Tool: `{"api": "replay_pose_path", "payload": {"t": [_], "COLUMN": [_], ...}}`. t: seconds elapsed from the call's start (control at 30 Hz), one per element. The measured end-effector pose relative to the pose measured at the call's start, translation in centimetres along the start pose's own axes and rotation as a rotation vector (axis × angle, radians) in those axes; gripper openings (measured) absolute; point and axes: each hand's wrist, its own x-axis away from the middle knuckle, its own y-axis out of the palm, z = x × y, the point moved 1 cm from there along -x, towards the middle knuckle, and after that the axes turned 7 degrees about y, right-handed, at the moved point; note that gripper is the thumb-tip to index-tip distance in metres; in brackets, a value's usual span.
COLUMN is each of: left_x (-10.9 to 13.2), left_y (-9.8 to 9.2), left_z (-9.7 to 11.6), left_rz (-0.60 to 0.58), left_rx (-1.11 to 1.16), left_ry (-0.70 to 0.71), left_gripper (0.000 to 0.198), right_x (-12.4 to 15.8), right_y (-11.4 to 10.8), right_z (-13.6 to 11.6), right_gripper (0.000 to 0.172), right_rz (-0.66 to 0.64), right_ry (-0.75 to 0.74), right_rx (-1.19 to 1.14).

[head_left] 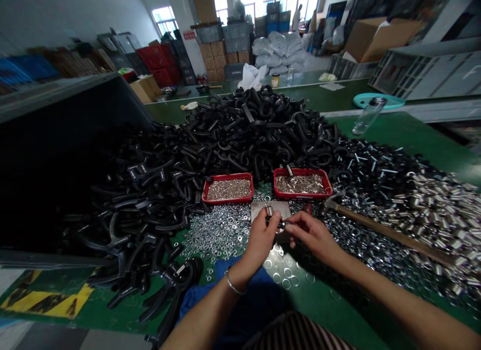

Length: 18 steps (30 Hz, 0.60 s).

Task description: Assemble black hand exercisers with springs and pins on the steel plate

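My left hand point(263, 237) and my right hand point(310, 234) meet over a small metal plate point(259, 209) on the green table. Both pinch a small dark part point(281, 223) between their fingertips. A metal spring point(269, 210) stands on the plate just behind my left thumb. Two red trays lie right behind the plate: the left tray point(227, 189) holds small shiny bits, the right tray point(302, 184) holds silvery metal pieces. Loose steel washers point(221, 232) cover the table to the left of my hands.
A big heap of black plastic handles point(233, 134) fills the table behind and to the left. A hammer point(372, 227) lies to the right on metal sleeves point(439, 209). A clear bottle point(368, 115) stands far right. A dark bin point(56, 154) is left. Cartons and sacks stand behind.
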Motion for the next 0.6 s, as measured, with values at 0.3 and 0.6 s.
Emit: {"api": "replay_pose_path", "payload": {"t": [0.3,0.6], "left_x": [-0.2,-0.5], "left_y": [-1.6,-1.8], "left_z": [-1.4,-2.4], "left_rz": [-0.155,-0.144], "left_rx": [-0.204,-0.157], "left_ry": [0.180,0.137], "left_gripper": [0.026,0.028], "right_x": [-0.2,-0.5], "right_y": [1.8,1.8], "right_z": [0.6,1.1], "right_gripper": [0.064,0.051], "right_rz": [-0.466,-0.368], "right_ry": [0.495,0.376], "right_rx": [-0.445,-0.180]}}
